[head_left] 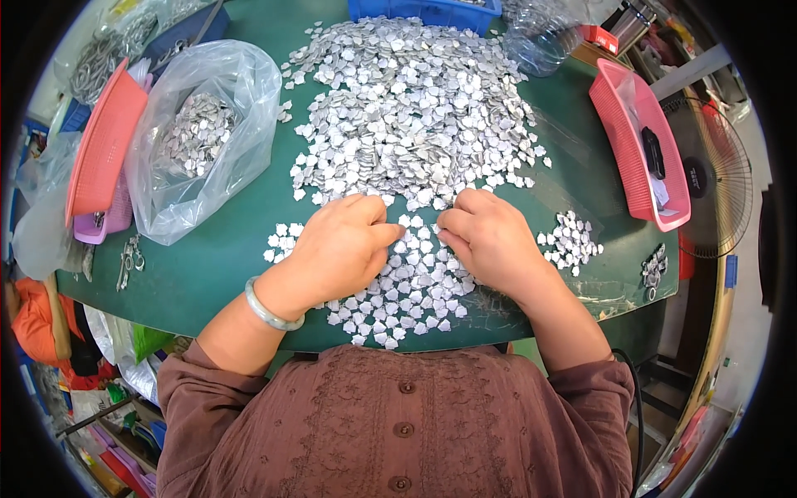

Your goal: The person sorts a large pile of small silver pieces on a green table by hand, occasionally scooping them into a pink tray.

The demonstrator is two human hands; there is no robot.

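A large heap of small, flat, silvery pieces with notched edges (407, 108) covers the middle of the green table (241, 282). Between my forearms lies a thinner spread of the same pieces (407, 290). My left hand (344, 245) rests at the near edge of the heap, fingers curled and thumb pressed in. Opposite it, my right hand (490, 241) is also curled, thumb and forefinger together among the pieces. Whatever either hand pinches is too small or hidden to make out. Small groups of pieces lie left of my left hand and right of my right hand (571, 242).
An open clear plastic bag (253, 158) holding more pieces stands at left, beside a pink basket (106, 149). At right are another pink basket (635, 166) and a fan (722, 178). A blue tray (423, 12) sits at the far edge; metal clasps (654, 272) lie at the right edge.
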